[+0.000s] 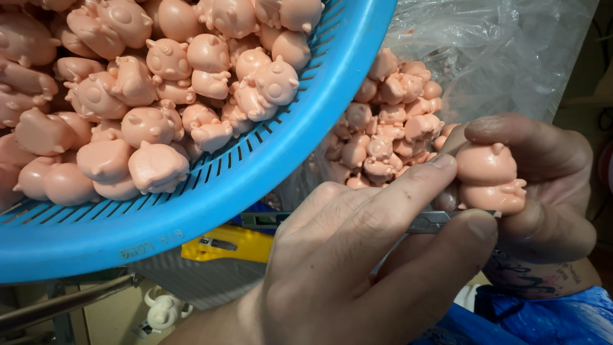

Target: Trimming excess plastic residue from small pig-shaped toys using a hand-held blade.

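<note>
My right hand [543, 191] holds a small pink pig-shaped figure [488, 179] between thumb and curled fingers at the right. My left hand [370, 268] reaches across the middle, seen from the back, and pinches a thin grey metal blade tool [428, 222] between forefinger and thumb. The blade's tip lies against the underside of the held figure. The tool's other end [265, 220] sticks out to the left of my knuckles.
A blue plastic colander [268, 166] heaped with several pink figures [159, 115] fills the upper left. Behind my hands, a clear plastic bag [498, 57] holds more pink figures [389, 128]. A yellow object [227, 244] lies under the colander; blue cloth [549, 319] at bottom right.
</note>
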